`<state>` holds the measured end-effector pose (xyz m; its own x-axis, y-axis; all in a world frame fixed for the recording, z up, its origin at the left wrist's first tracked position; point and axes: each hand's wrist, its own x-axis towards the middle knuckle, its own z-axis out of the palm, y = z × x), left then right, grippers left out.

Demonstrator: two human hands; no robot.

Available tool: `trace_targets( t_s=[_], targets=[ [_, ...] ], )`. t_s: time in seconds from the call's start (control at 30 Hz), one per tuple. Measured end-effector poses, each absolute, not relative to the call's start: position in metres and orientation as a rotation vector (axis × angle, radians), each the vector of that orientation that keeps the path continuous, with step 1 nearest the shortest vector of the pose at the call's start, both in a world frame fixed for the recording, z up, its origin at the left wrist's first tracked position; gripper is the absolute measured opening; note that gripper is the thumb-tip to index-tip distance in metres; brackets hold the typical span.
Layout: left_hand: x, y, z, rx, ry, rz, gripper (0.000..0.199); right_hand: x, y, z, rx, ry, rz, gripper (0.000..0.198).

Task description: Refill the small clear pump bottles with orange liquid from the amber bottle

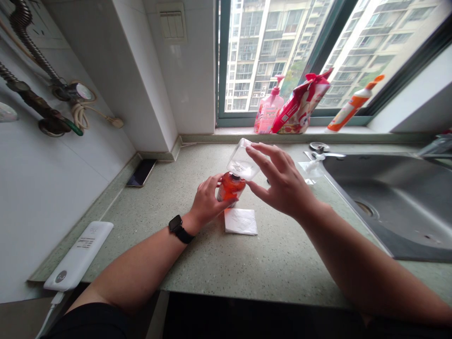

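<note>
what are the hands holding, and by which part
The left hand holds the orange bottle around its side; the right hand holds the clear container, fingers at its upper edge.

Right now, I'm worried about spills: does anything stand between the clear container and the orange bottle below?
Nothing visible stands between the clear container in the right hand and the orange bottle in the left hand. The folded white sheet lies nearer the viewer, out of the way.

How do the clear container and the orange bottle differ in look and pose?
The clear container is colorless; the orange bottle is vividly colored. The clear container is tilted, in the right hand; the orange bottle is roughly upright, in the left hand. Both are hand-held.
</note>
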<state>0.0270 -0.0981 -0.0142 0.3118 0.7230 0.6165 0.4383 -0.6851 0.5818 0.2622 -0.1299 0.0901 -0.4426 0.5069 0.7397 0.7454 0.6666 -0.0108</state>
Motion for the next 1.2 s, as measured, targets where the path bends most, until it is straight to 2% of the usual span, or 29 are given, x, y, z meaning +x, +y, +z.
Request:
trace_targets(
  t_s=[0.9,1.2],
  targets=[
    [0.029,-0.101,-0.011,2.234,1.124,1.274,0.068,0.246,-0.130,0.089,-0.950,-2.157,-0.454,0.090],
    [0.030,-0.101,-0.010,2.256,1.173,1.258,0.071,0.241,-0.130,0.090,-0.953,-2.151,-0.475,0.093]
  ],
)
